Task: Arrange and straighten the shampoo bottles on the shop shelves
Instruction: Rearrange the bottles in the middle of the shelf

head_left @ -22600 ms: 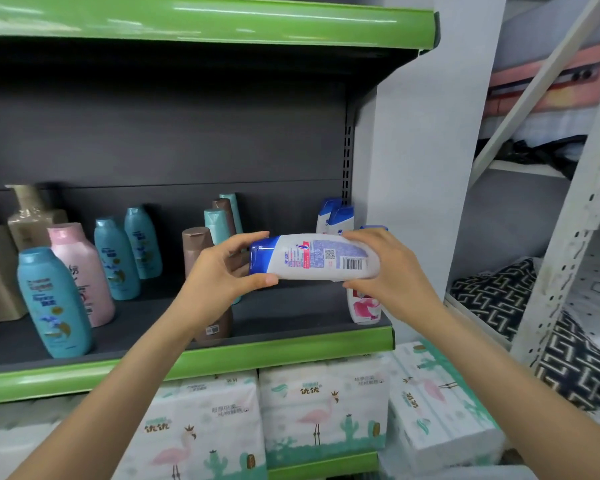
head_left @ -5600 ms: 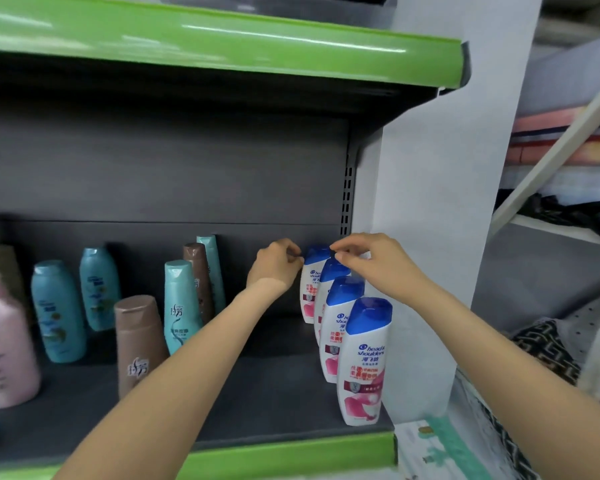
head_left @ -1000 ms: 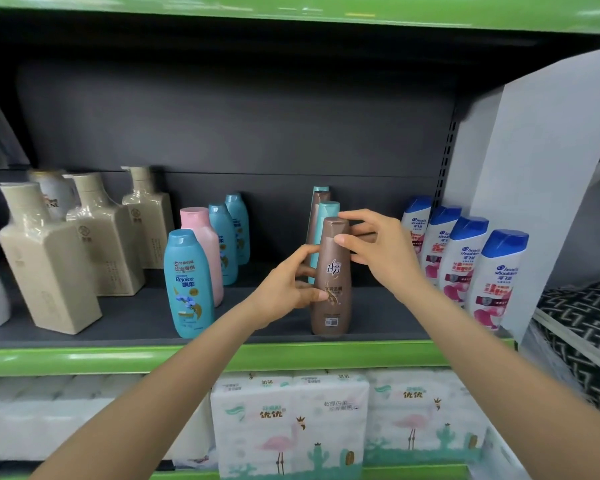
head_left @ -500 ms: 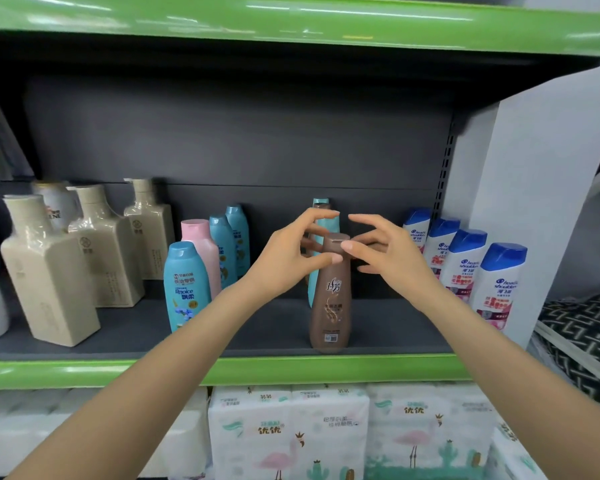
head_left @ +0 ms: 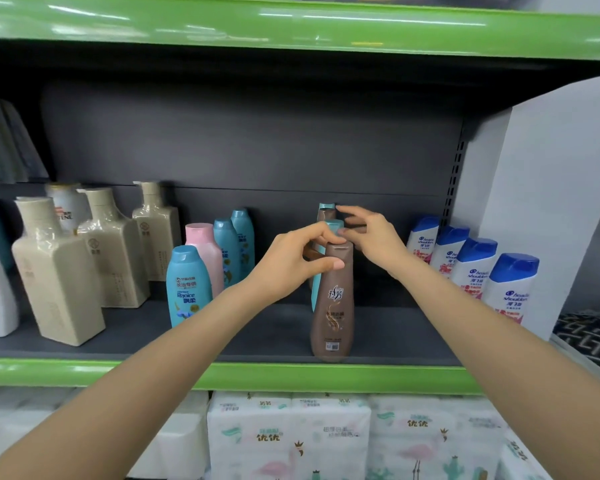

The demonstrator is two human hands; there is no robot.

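Compared with a second earlier, the right hand had left the front brown bottle and reached, fingers spread and empty, toward the teal bottle behind; the left hand pinched its cap. The bottle stood upright at the shelf front, apparently placed.

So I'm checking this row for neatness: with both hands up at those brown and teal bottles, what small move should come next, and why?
Probably nudge the teal bottle square behind the front brown bottle. The left hand grips the brown bottle's cap and the right hand touches the bottles behind; the teal one sits a little to the left of the brown one, so the file looks uneven.
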